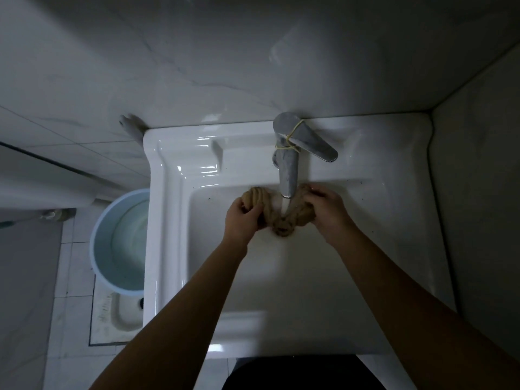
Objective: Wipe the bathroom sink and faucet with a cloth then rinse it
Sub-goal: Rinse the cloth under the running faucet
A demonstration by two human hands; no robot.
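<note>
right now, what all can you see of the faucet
The faucet is dull, water-spotted silver metal, standing on the back ledge of the white sink by the wall. Its single lever angles off to the right, and a yellow rubber band is looped round lever and body. The spout reaches forward; water runs from its tip onto the tan cloth gripped by the left hand and right hand just beneath.

cloth (281,218) in sink (394,170) under faucet (287,170) | bucket (97,240) left, apparently on floor
</note>
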